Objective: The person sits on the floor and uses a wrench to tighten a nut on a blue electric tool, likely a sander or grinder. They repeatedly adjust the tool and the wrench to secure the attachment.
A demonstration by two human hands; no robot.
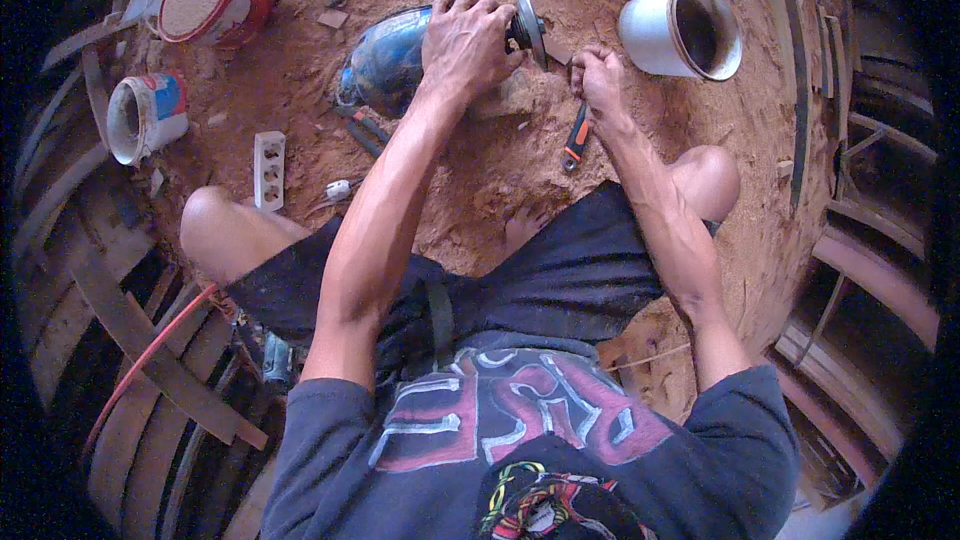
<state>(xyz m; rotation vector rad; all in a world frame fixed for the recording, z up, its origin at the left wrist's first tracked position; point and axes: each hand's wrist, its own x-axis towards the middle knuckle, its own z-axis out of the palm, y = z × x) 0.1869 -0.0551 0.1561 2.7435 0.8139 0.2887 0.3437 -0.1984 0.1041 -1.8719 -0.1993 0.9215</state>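
A blue, dust-covered grinder (pixel 388 65) lies on the sawdust-covered ground in front of me. My left hand (pixel 467 45) is wrapped over its right end, close behind the thin round disc (pixel 530 28). Just right of the disc, my right hand (pixel 601 85) is closed, thumb and fingers pinched together. Whatever those fingers hold is too small or hidden to make out. A tool's orange-and-black handle (pixel 576 140) shows below the right hand; its other end is hidden, and I cannot tell whether the hand touches it. Another tool with dark and red handles (pixel 368 130) lies beside the grinder.
A white bucket (pixel 650 35) lies right of my right hand. At the left are a red bucket of sawdust (pixel 255 0) and a smaller white-and-blue bucket (pixel 165 130). A white power strip (pixel 269 172) and plug (pixel 338 190) lie near my left knee. Planks (pixel 150 350) line both sides.
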